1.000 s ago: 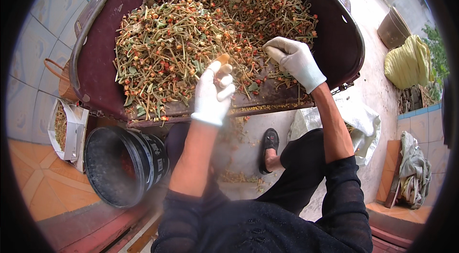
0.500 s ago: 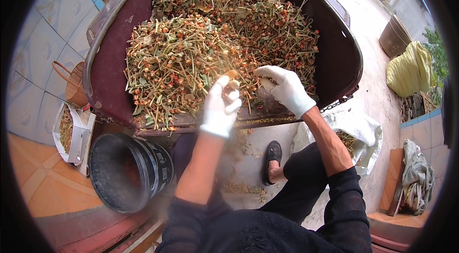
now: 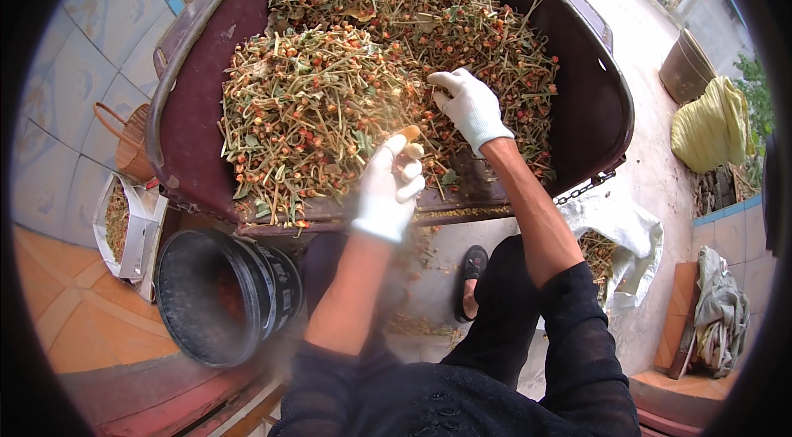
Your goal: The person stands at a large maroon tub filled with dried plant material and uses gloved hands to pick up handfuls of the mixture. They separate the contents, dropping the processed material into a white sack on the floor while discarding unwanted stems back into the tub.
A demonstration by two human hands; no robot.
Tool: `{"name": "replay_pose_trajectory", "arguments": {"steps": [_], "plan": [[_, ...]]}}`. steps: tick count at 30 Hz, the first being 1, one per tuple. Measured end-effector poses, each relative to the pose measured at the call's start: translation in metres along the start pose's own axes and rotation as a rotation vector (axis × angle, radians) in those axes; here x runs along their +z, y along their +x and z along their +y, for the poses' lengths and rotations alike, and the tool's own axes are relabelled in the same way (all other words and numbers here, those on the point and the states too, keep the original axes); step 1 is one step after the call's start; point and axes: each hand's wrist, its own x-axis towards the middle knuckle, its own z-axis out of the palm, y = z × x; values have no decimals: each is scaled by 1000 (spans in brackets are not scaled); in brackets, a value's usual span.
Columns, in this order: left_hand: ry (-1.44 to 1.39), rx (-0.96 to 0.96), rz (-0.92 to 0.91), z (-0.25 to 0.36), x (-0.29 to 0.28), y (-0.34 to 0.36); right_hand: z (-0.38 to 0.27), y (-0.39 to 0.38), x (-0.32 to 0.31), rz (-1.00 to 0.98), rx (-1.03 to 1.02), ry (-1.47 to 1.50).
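A large pile of cut stalks with small orange-red heads (image 3: 305, 107) fills a dark maroon cart bed (image 3: 598, 111). Over the pile's near edge, my left hand (image 3: 389, 189) wears a white glove, with its fingers curled inward. A tan-orange tip shows at the top of that hand; whether it is a bare finger or a held piece is unclear. Anything inside the curled fingers is hidden. Farther in and to the right, my right hand (image 3: 469, 107), also gloved in white, reaches palm down to the pile, its thumb and forefinger apart.
At lower left stands a black bucket (image 3: 177, 305), beside a white box of stalks (image 3: 147, 231) and a brown basket (image 3: 132, 148). A white sack (image 3: 639, 239) lies right of my legs. Farther right are a yellow sack (image 3: 709, 127) and a brown tub (image 3: 686, 66). A chain (image 3: 586, 187) hangs by the cart.
My right hand has moved left and farther into the pile, and its thumb and forefinger have parted. My left hand has shifted slightly right, still curled.
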Motion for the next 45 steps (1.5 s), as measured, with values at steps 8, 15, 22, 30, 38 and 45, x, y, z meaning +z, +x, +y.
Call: {"name": "replay_pose_trajectory", "arguments": {"steps": [8,15,22,30,38,45], "plan": [[13,7,-21,0,-1,2,8,-6,-12,4,-21,306],[148,114,-65,-3,-1,2,-20,-23,-47,-305,391,725],[387,198,-51,-8,10,-1,-27,-35,-60,-441,564,1145],[506,289,29,-12,18,-2,-37,-56,-47,-504,512,1025],[593,302,58,-9,12,-5,-59,-66,-58,-107,-45,462],[861,387,-43,-16,12,-5,-44,-73,-55,-9,-263,386]]}}
